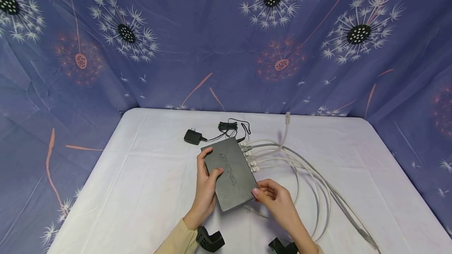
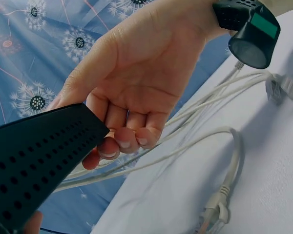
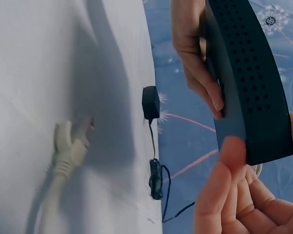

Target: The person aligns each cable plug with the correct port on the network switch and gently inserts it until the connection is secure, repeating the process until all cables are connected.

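Observation:
A dark grey network switch [image 1: 231,175] with raised TP-LINK lettering is held tilted over the white table. My left hand [image 1: 205,187] grips its left side, thumb across the top face. At the near right corner my right hand [image 1: 279,203] pinches the case, thumb above and fingers curled below, as the left wrist view also shows. Several network cables [image 1: 275,164] run from plugs along the switch's right edge. In the right wrist view the perforated side [image 3: 251,73] faces the camera, with the left hand's fingers [image 3: 205,80] against the underside.
A loose cable plug [image 3: 71,151] lies on the table below the switch. Another cable end [image 1: 287,118] points up at the back. Behind the switch are a black power adapter [image 1: 192,136] and its bundled cord [image 1: 227,126]. A patterned blue cloth [image 1: 212,42] hangs behind the table.

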The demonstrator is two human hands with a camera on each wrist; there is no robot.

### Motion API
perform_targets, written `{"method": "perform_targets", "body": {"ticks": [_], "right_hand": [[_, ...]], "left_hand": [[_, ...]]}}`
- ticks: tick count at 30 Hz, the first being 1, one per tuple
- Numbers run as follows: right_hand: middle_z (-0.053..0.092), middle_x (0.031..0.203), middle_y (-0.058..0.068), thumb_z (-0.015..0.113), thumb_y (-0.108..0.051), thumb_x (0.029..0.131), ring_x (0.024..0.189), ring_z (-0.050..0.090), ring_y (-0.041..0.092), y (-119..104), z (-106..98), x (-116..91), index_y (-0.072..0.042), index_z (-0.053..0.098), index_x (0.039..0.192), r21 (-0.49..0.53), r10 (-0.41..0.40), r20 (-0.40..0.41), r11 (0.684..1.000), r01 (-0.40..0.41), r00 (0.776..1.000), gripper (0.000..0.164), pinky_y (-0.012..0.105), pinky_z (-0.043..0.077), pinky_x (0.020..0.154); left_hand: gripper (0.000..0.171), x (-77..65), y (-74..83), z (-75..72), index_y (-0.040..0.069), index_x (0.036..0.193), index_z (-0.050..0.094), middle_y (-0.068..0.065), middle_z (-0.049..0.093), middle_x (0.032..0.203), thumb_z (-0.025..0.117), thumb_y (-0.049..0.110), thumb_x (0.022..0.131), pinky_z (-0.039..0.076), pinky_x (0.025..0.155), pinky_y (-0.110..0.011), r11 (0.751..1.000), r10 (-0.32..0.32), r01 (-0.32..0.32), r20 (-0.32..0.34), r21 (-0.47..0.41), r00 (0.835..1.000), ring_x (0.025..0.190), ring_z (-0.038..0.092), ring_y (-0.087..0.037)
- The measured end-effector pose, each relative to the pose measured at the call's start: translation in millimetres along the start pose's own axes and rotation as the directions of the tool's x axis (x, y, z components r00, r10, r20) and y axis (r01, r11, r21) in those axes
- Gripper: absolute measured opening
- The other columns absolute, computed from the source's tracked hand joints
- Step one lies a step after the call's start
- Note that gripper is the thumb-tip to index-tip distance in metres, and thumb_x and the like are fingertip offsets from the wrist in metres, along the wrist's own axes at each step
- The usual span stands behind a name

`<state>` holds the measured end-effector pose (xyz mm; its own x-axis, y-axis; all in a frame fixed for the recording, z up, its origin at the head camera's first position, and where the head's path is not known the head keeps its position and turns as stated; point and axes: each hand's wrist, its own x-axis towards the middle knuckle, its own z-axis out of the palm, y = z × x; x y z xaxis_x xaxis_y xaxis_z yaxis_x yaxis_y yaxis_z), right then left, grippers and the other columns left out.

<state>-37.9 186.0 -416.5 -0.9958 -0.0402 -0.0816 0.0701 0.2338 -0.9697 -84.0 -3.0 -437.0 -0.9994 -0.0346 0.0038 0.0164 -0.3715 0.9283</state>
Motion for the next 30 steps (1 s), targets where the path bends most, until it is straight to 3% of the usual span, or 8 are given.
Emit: {"method": "perform_targets", "body": {"ticks": [7, 13, 16, 18, 22, 30], "right_hand": [[0.062, 0.084, 0.010, 0.062, -0.006, 0.090, 0.072, 0.063, 0.020, 8, 1, 4, 0.013, 0.056, 0.105, 0.037, -0.020, 0.047, 0.999, 0.018, 0.999, 0.025, 0.030, 0.052, 0.070], [0.061, 0.087, 0.009, 0.058, -0.007, 0.093, 0.076, 0.062, 0.015, 17, 5, 8, 0.014, 0.053, 0.106, 0.041, -0.041, 0.098, 0.998, 0.037, 0.994, 0.025, 0.028, 0.052, 0.073], [0.060, 0.090, 0.010, 0.056, -0.008, 0.094, 0.079, 0.062, 0.016, 24, 6, 11, 0.014, 0.052, 0.108, 0.034, -0.040, 0.128, 0.999, 0.035, 0.991, 0.026, 0.029, 0.051, 0.075], [0.060, 0.091, 0.010, 0.056, -0.009, 0.095, 0.081, 0.062, 0.019, 28, 7, 13, 0.013, 0.051, 0.109, 0.020, -0.028, 0.143, 0.999, 0.025, 0.989, 0.027, 0.030, 0.051, 0.076], [0.059, 0.090, 0.011, 0.055, -0.012, 0.096, 0.082, 0.063, 0.023, 33, 6, 16, 0.014, 0.050, 0.111, 0.000, -0.016, 0.164, 1.000, 0.016, 0.986, 0.030, 0.031, 0.052, 0.076], [0.057, 0.090, 0.010, 0.054, -0.015, 0.097, 0.081, 0.063, 0.019, 40, 6, 19, 0.014, 0.048, 0.112, 0.005, 0.011, 0.211, 1.000, -0.012, 0.977, 0.033, 0.029, 0.052, 0.076]], "left_hand": [[0.076, 2.9, -0.8, -5.2, 0.028, 0.146, 0.020, -0.014, 0.038, 0.138, 0.044, -0.007, 0.084, 0.042, 0.087, -0.032, 0.999, -0.016, 0.017, 0.042, -0.037, 0.999, 0.116, 0.047, -0.027], [0.087, 6.5, -1.2, -13.4, 0.035, 0.150, 0.009, -0.018, 0.039, 0.137, 0.044, -0.007, 0.083, 0.044, 0.084, -0.030, 0.997, -0.043, 0.046, 0.053, -0.066, 0.998, 0.112, 0.051, -0.026], [0.084, 8.5, -1.7, -20.0, 0.034, 0.150, 0.007, -0.019, 0.039, 0.138, 0.042, -0.006, 0.086, 0.046, 0.079, -0.027, 0.995, -0.075, 0.079, 0.067, -0.057, 0.995, 0.107, 0.055, -0.022], [0.080, 9.8, -2.4, -24.9, 0.033, 0.150, 0.008, -0.019, 0.043, 0.134, 0.042, -0.004, 0.088, 0.046, 0.069, -0.023, 0.994, -0.106, 0.107, 0.067, -0.021, 0.992, 0.095, 0.059, -0.017], [0.070, 10.9, -4.2, -34.0, 0.027, 0.147, 0.014, -0.020, 0.051, 0.124, 0.042, -0.002, 0.090, 0.048, 0.061, -0.023, 0.988, -0.154, 0.152, 0.068, 0.038, 0.986, 0.082, 0.062, -0.013], [0.061, 11.6, -6.7, -44.0, 0.021, 0.141, 0.017, -0.023, 0.052, 0.125, 0.041, -0.003, 0.090, 0.051, 0.068, -0.030, 0.982, -0.167, 0.157, 0.096, 0.103, 0.981, 0.088, 0.063, -0.017]]}}
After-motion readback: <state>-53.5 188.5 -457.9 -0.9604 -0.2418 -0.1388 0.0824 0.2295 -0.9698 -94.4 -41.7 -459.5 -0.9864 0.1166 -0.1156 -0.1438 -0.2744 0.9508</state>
